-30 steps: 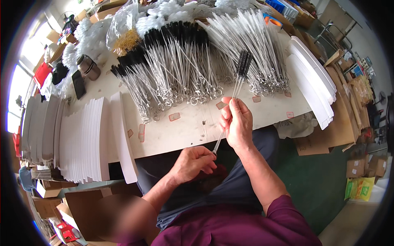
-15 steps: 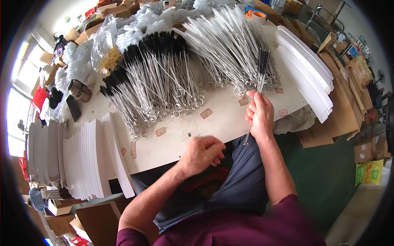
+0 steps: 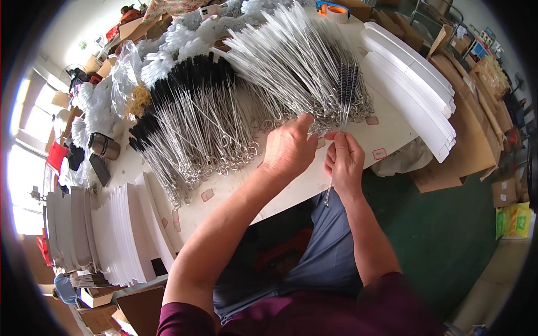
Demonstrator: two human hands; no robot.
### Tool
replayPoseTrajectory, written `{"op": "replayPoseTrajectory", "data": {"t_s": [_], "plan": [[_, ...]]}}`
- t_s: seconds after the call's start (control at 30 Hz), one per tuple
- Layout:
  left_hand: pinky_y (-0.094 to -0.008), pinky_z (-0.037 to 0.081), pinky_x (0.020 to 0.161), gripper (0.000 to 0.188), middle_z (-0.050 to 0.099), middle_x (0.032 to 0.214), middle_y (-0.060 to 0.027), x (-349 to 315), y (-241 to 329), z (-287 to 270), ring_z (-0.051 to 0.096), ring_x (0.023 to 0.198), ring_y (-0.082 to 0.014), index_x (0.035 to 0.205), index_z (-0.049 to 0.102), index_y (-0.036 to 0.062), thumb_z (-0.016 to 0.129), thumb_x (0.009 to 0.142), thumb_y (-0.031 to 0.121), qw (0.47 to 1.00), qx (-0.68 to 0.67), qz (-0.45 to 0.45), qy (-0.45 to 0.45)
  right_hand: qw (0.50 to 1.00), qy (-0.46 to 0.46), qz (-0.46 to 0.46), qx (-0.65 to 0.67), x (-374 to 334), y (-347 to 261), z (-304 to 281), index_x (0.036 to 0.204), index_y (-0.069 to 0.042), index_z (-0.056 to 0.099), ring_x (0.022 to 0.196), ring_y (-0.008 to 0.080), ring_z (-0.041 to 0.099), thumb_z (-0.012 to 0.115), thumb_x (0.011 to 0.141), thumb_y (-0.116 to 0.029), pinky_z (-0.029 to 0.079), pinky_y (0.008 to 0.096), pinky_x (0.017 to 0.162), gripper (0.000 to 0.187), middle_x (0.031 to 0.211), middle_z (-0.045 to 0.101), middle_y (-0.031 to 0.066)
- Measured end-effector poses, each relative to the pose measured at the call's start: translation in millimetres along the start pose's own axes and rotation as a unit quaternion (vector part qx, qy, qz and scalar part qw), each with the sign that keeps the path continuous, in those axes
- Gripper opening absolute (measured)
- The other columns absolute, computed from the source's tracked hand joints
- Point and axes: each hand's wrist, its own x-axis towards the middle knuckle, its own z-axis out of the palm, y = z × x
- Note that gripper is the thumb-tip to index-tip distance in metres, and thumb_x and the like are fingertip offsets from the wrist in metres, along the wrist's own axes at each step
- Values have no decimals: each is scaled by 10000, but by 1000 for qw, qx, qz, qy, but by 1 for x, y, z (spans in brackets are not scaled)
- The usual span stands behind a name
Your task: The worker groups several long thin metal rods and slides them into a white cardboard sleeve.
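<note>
My right hand (image 3: 344, 162) is closed round the thin wire handles of black-bristled wire brushes (image 3: 347, 84), held bristles up, with the handle ends showing below the fist. Close beside it, my left hand (image 3: 288, 147) is at the near edge of the pile of white-bristled wire brushes (image 3: 297, 61). Its thumb reaches toward the right hand and stands apart from the index finger; the other fingers are mostly hidden, and I see nothing held there. Left of the hands lies a pile of black-bristled brushes (image 3: 196, 112), ring ends toward me.
Folded white cards stand in a row at the left (image 3: 120, 235), and a white stack (image 3: 412, 95) lies at the right table edge. A steel flask (image 3: 105, 145) is at far left. Orange tape (image 3: 337, 13) lies at the back; cardboard (image 3: 465, 129) leans at right.
My left hand has moved up and right from the near table edge to the white brush pile, beside the right hand. The right hand has lowered slightly, still gripping its brushes. The view has shifted.
</note>
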Motion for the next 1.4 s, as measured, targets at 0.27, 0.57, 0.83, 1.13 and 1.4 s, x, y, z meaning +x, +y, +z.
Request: {"op": "replayPoseTrajectory", "data": {"t_s": [0.27, 0.57, 0.83, 1.13, 1.4], "plan": [[-442, 563, 632, 99, 644, 771, -130, 4, -6, 12, 693, 725, -338, 906, 562, 54, 651, 878, 88, 979, 139, 152, -14, 999, -8, 30, 42, -2, -4, 2, 995, -23, 626, 489, 0, 293, 474, 1115, -229, 246, 213, 421, 283, 624, 366, -92], [-441, 555, 623, 119, 634, 773, -118, 2, -10, 3, 672, 693, -338, 894, 566, 57, 676, 865, 90, 982, 94, 164, 19, 999, -6, 21, 39, -3, -5, 1, 988, -25, 622, 490, -1, 286, 482, 1113, -236, 245, 212, 424, 283, 621, 361, -92], [-432, 581, 681, 227, 712, 851, -155, -9, -12, -1, 724, 768, -346, 1048, 613, 31, 696, 857, 120, 998, 34, 41, -12, 998, -11, 28, 54, -3, -3, 0, 985, -32, 615, 492, 1, 290, 491, 1112, -261, 252, 214, 427, 289, 617, 360, -90], [-379, 597, 657, 309, 695, 751, -155, 5, 2, -2, 718, 734, -255, 949, 672, -77, 757, 845, 201, 964, -171, -183, -95, 999, -17, 9, 35, -3, -1, -1, 1014, -23, 616, 505, 2, 314, 486, 1115, -256, 269, 210, 435, 285, 638, 389, -84], [-319, 603, 620, 249, 712, 858, -120, -6, 1, 19, 686, 704, -179, 1010, 676, -52, 716, 950, 186, 739, -564, -359, -81, 999, -20, -15, 29, -2, 5, -2, 1012, -14, 616, 503, 8, 336, 476, 1118, -236, 285, 216, 446, 283, 602, 393, -77]]}}
